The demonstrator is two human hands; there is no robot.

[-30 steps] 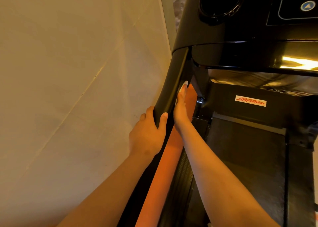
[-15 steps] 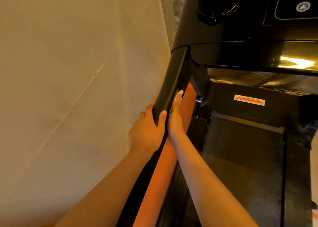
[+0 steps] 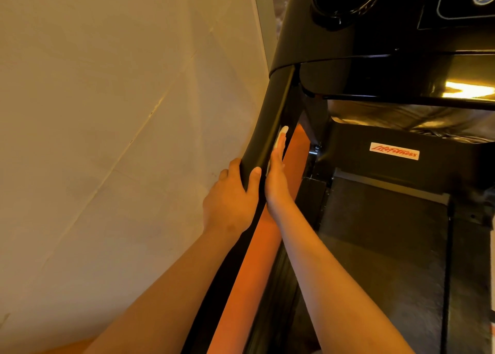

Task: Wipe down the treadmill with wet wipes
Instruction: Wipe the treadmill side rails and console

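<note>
**Head view.** My left hand (image 3: 230, 201) wraps the left upright (image 3: 267, 128) of the treadmill (image 3: 316, 40), with the thumb on the upright's inner face and the fingers curled round its wall side. My right hand (image 3: 277, 176) lies flat with its fingers straight. It presses the wet wipe (image 3: 283, 132) against the upright's inner face, just above my left thumb. Only white slivers of the wipe show, at the fingertips and along the palm edge, so I cannot tell how much lies under the hand.

*Hazards.*
- The wipe is held by pressure alone. If I ease off in mid-stroke it probably slides free and drops beside the upright onto the orange strip (image 3: 251, 268).
- A stroke down the upright meets my own left thumb.
- A stroke up the upright ends under the console (image 3: 401, 66), whose edge overhangs the top of the upright and could catch my fingertips.
- A wet film on the upright may also loosen my left hand's grip.

*Edges and room.*
- On the upright's outer side the pale wall (image 3: 120, 112) stands near, leaving little room for knuckles.
- On the inner side, past the orange strip, the belt (image 3: 388, 233) and the motor hood (image 3: 348, 144) with its red logo label (image 3: 394, 151) leave my right arm open room.
- Below my hands the upright runs on between my forearms and out of frame.
</note>
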